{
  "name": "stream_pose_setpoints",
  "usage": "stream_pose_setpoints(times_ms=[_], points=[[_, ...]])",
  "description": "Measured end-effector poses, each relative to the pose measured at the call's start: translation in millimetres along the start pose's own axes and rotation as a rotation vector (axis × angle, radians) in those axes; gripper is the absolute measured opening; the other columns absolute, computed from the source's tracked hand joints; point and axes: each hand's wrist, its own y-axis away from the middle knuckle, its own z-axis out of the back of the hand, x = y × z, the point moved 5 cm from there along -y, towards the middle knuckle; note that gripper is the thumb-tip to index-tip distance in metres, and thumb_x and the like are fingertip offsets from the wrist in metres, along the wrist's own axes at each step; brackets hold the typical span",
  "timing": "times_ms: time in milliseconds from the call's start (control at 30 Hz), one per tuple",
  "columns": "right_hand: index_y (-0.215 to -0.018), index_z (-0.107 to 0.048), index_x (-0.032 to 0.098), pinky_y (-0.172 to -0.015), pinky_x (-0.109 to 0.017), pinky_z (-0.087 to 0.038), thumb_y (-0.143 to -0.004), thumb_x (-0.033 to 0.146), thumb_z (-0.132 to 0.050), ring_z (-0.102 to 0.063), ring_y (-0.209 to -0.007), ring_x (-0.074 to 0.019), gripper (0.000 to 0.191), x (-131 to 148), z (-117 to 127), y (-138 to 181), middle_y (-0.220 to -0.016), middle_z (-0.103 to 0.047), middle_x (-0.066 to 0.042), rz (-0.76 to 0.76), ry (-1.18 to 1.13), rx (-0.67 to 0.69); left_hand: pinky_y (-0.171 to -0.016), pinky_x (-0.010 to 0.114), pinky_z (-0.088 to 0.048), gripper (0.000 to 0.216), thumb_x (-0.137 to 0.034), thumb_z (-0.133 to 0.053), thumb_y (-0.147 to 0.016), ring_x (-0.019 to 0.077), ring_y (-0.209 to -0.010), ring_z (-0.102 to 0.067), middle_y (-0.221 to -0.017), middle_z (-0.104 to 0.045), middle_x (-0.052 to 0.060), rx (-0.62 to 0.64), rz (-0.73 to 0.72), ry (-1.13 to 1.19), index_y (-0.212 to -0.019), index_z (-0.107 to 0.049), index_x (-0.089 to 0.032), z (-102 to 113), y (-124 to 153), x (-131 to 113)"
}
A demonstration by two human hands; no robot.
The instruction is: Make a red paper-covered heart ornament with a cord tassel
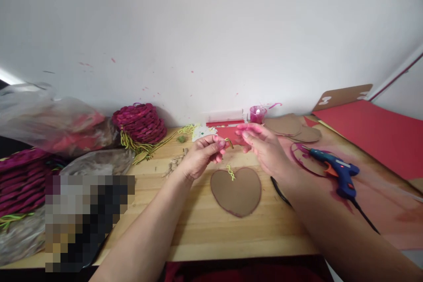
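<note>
A brown cardboard heart (236, 192) lies flat on the wooden table (198, 229), with a short piece of yellow-green cord (230, 172) resting at its top notch. Above and behind it, my left hand (201, 155) pinches the end of another piece of yellow-green cord (228, 142) between thumb and fingers. My right hand (264, 147) hovers just to the right of that pinch with its fingers stretched out and apart, holding nothing that I can see.
A blue glue gun (337, 171) lies at right with its cable running to the table's edge. Black scissors (279, 191) lie beside my right forearm. A stack of magenta woven hearts (140, 122) and plastic bags (49, 119) sit at left. More cardboard hearts (294, 127) and a pink cup (257, 113) stand at the back.
</note>
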Motion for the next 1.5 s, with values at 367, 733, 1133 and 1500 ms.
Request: stream_pose_setpoints(times_ms=[367,733,1133,1500], points=[[-0.111,-0.066,0.021,-0.064,-0.026,-0.056,-0.083,0.040,-0.078,-0.069,-0.085,-0.0173,0.036,-14,-22,9,-0.096,-0.071,-0.005,-0.222,-0.126,0.323,-0.037,0.014,-0.034,0.037,-0.039,-0.089,-0.071,0.0077,-0.051,-0.060,-0.068,-0.065,0.000,0.049,0.045,0.011,-0.082,-0.066,-0.013,-7,2,-1],[-0.083,-0.070,0.016,-0.042,-0.019,-0.041,-0.079,0.052,-0.078,-0.058,-0.056,-0.0091,0.037,-20,-15,6,-0.075,-0.066,-0.002,-0.231,0.165,0.257,-0.043,0.015,-0.035,0.030,-0.038,-0.085,-0.075,0.0082,-0.061,-0.060,-0.073,-0.066,0.001,-0.032,-0.024,0.061,-0.081,-0.068,-0.014,4,-3,-1],[-0.091,-0.068,0.021,-0.061,-0.025,-0.045,-0.073,0.041,-0.081,-0.061,-0.075,-0.0138,0.030,-5,9,-3,-0.085,-0.068,-0.001,0.026,0.168,-0.167,-0.043,0.015,-0.037,0.036,-0.035,-0.093,-0.064,0.0072,-0.058,-0.060,-0.076,-0.067,0.002,-0.064,0.000,0.073,-0.081,-0.071,-0.012,2,-2,-2],[-0.087,-0.077,0.022,-0.063,-0.029,-0.040,-0.074,0.045,-0.080,-0.061,-0.077,-0.0159,0.027,-10,-13,5,-0.086,-0.073,-0.002,-0.059,0.198,0.124,-0.046,0.016,-0.039,0.037,-0.041,-0.092,-0.065,0.0058,-0.052,-0.054,-0.064,-0.063,-0.002,-0.097,-0.083,-0.059,-0.082,-0.073,-0.014,-1,-1,-2]])
